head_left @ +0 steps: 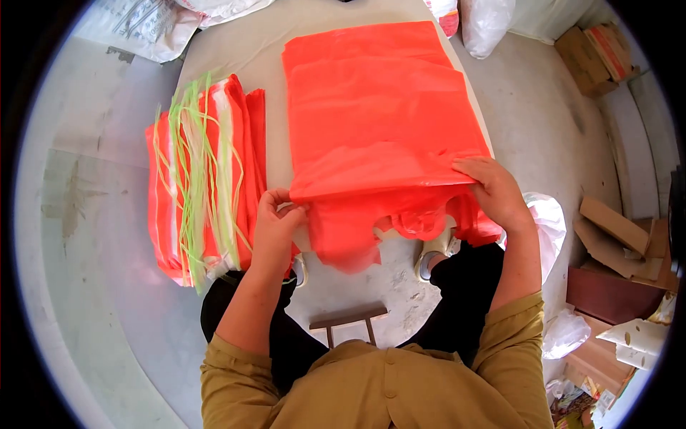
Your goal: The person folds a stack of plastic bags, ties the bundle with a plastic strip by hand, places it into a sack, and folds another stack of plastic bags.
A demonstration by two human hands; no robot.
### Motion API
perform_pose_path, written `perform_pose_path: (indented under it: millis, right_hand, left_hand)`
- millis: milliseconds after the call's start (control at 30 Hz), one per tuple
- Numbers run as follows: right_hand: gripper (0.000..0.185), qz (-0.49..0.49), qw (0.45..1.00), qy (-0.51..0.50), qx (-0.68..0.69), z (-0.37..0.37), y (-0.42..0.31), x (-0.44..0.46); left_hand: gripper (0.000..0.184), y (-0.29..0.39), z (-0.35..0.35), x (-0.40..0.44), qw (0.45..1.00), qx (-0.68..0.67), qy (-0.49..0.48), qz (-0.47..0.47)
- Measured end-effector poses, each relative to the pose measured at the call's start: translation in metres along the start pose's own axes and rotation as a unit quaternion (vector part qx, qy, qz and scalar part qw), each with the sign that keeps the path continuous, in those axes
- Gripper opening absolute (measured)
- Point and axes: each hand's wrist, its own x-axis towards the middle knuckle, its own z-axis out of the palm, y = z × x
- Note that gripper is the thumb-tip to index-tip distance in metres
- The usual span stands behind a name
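A flat stack of red plastic bags [375,107] lies on the table in front of me, its near edge folded over and hanging toward my lap with curved cut-outs. My left hand [277,218] pinches the left corner of that near edge between thumb and fingers. At the right corner, my right hand [494,187] is closed on the same edge, its fingertips on top and its thumb hidden. Left of the stack, close to my left hand, sits a bundle of folded red and white plastic [161,222] with thin green strips [187,171] draped over it.
The beige table [243,50] has rounded edges. White sacks [150,28] stand at the far left, and a white bag [487,27] at the far right. Cardboard boxes [593,57] and an opened carton [622,239] are on the right. A brown stool frame [349,314] shows between my legs.
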Motion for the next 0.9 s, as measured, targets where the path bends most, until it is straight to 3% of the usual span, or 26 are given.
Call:
perform_pose_path:
  millis: [133, 900]
  right_hand:
    - [0.043, 0.004, 1.000, 0.010, -0.006, 0.0008, -0.0012, -0.0002]
    - [0.045, -0.019, 1.000, 0.009, -0.001, 0.0017, 0.0016, 0.0014]
  left_hand:
    - [0.023, -0.0119, -0.0087, 0.0051, 0.999, -0.040, 0.013, -0.031]
    - [0.016, -0.0040, -0.0044, -0.0005, 1.000, -0.011, 0.023, 0.005]
